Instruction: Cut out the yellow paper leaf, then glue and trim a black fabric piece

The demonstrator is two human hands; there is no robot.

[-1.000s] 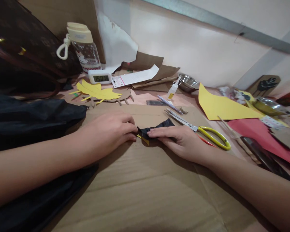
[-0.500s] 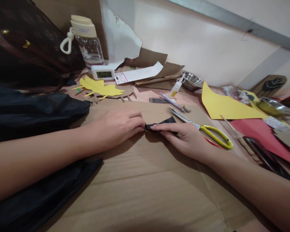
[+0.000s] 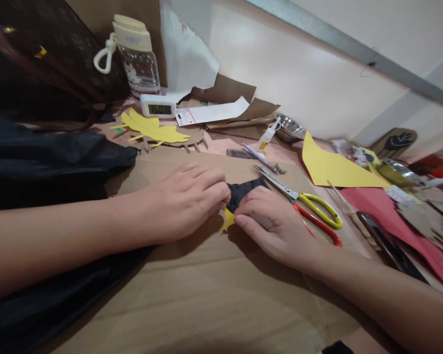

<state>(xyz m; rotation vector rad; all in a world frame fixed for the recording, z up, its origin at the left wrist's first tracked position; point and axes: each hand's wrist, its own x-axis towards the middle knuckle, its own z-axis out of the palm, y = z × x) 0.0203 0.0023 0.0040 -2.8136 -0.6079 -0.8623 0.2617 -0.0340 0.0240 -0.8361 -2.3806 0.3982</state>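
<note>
Over the brown cardboard [image 3: 192, 300], my left hand [image 3: 192, 204] has its fingers closed on the left edge of a small black piece [image 3: 243, 191]. My right hand [image 3: 271, 221] pinches the same piece from the right, thumb and fingers bent. A bit of yellow paper [image 3: 228, 220] shows beneath the black piece, between both hands. Scissors [image 3: 291, 194] with yellow and red handles lie partly open just beyond my right hand. A large black sheet [image 3: 51, 162] lies under and beside my left forearm.
Behind are a bottle [image 3: 138, 59], a white clock [image 3: 158, 106], a yellow leaf-like cutout [image 3: 151, 129], a pen [image 3: 259, 156] and a small glue bottle [image 3: 268, 133]. To the right lie yellow paper [image 3: 335, 164], red paper [image 3: 384, 216] and metal bowls [image 3: 290, 129].
The black piece now shows more of its surface, and yellow paper has come into view under it. My right fingers have gone from stretched to bent. The view has shifted slightly.
</note>
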